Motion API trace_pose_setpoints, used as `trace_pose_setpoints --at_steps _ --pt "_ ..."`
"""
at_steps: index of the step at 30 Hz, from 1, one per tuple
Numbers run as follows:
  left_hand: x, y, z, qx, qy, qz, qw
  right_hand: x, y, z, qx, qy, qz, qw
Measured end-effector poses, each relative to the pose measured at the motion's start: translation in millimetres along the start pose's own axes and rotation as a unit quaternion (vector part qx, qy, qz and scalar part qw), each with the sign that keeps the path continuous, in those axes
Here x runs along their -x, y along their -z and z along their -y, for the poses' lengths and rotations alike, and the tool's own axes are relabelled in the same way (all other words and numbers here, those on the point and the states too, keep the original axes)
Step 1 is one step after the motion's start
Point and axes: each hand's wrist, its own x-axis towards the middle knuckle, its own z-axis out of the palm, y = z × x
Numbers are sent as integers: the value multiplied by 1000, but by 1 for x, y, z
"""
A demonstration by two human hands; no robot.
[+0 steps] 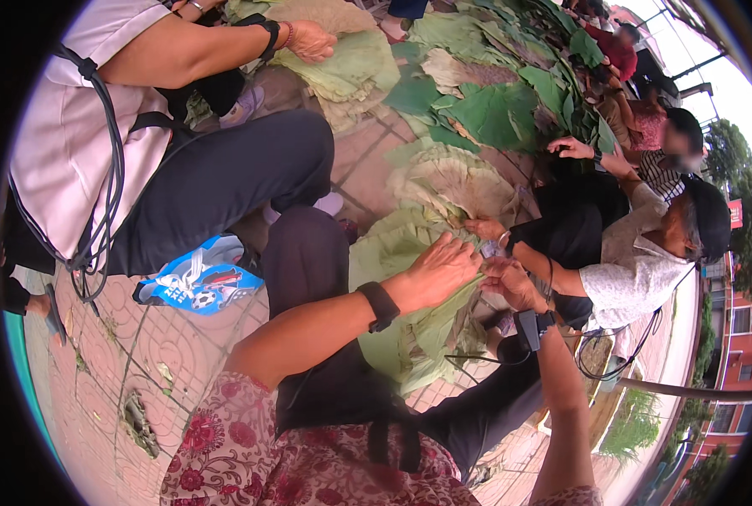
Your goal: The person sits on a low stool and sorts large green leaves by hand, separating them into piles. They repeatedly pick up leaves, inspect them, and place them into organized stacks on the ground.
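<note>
A large pale green lotus leaf (405, 350) hangs between my knees, its crinkled surface spreading below my hands. My left hand (445, 268) pinches the leaf's upper right part, fingers closed. Close beside it, my right hand (515, 285) is closed too, its fingertips at the leaf's edge. The exact spot where the fingers meet is partly hidden. Just beyond lies a browner, wilted lotus leaf (460, 181), with the hand of a person on the right (487, 229) near its edge.
Green lotus leaves (494, 114) cover the paving ahead. A person in a light shirt (97, 152) sits close on the left, hand over more leaves. Another person (646, 261) crouches on the right, with cables hanging. A blue bag (207, 277) lies by my left knee.
</note>
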Motion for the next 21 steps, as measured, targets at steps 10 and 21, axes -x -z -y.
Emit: trace_pose_setpoints --at_steps 10,21 --pt "-2 -19 -9 2 -67 123 990 -98 48 110 -173 219 -75 957" --pt "-12 -20 -18 -29 -60 120 990 -292 107 -60 -476 115 -129 862"
